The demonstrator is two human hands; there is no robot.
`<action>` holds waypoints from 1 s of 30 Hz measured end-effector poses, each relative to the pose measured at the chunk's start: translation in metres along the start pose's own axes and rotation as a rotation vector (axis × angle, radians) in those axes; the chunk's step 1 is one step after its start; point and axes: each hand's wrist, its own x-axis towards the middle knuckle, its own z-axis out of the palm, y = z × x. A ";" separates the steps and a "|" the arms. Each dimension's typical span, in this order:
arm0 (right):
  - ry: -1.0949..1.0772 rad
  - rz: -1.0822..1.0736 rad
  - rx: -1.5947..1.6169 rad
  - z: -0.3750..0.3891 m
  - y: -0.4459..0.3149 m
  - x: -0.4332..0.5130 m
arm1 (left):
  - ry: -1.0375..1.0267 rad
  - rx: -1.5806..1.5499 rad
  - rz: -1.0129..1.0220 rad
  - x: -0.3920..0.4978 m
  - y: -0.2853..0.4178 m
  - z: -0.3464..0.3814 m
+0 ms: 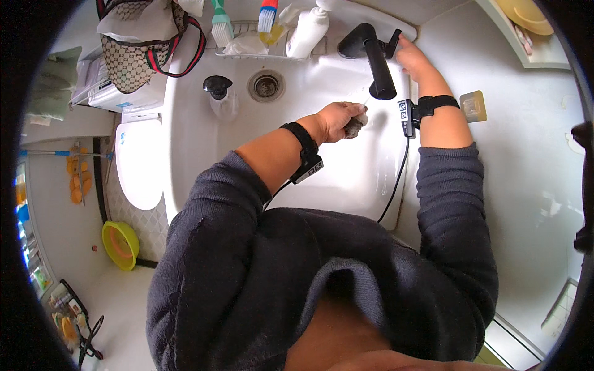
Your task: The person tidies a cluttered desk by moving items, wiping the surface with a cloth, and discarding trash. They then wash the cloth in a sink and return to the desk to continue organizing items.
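My left hand [336, 122] is closed around a small grey wad [354, 127], its material hard to make out, over the white washbasin [297, 171]. The black faucet [381, 69] has its spout just above and to the right of that hand. What looks like a thin stream of water falls from the spout to the fingers. At the faucet's black lever [393, 44], the fingertips of my right hand [413, 59] touch the handle from the right; whether they wrap around it is hidden. A clear pump bottle [224, 104] stands in the basin, beside the round drain [266, 86].
A wire rack [253, 56] behind the basin holds brushes and a white pump bottle [308, 32]. A patterned bag [134, 60] hangs over the left rim area. The white toilet lid [139, 164] and a yellow-green basin [121, 245] are at left. Cables run from both wrist straps.
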 end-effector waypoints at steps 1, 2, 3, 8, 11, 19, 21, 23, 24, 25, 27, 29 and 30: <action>-0.012 -0.059 -0.006 0.002 0.004 0.001 | 0.002 0.004 0.011 -0.002 0.000 -0.001; 0.065 -0.108 0.116 0.009 0.011 -0.004 | 0.048 -0.001 0.037 -0.004 -0.001 -0.001; 0.059 0.004 0.262 0.017 0.018 -0.013 | 0.079 -0.010 0.067 -0.006 -0.001 -0.002; -0.249 0.541 1.086 0.091 0.036 -0.112 | 0.219 0.292 0.399 -0.023 -0.009 0.001; -0.477 0.476 1.414 0.124 0.020 -0.152 | 0.375 1.091 1.006 -0.038 -0.022 0.011; -0.630 0.290 1.803 0.143 -0.009 -0.201 | 0.390 1.910 0.628 -0.084 -0.029 0.010; -0.463 0.333 1.656 0.145 -0.012 -0.204 | 0.432 1.996 0.624 -0.090 -0.025 0.006; -0.469 0.341 1.582 0.146 -0.013 -0.204 | 0.513 2.085 0.574 -0.094 -0.021 0.000; -0.560 0.429 1.537 0.145 -0.012 -0.202 | 0.511 2.064 0.502 -0.096 -0.018 -0.005; -0.530 0.445 1.513 0.145 -0.011 -0.200 | 0.510 2.041 0.467 -0.098 -0.015 -0.010; -0.486 0.449 1.471 0.144 -0.006 -0.196 | 0.597 1.946 0.484 -0.102 -0.007 -0.025; -0.413 0.441 1.486 0.141 -0.002 -0.191 | 0.684 1.803 0.529 -0.113 0.000 -0.049; -0.392 0.386 1.415 0.139 -0.001 -0.189 | 0.687 1.747 0.539 -0.121 0.004 -0.061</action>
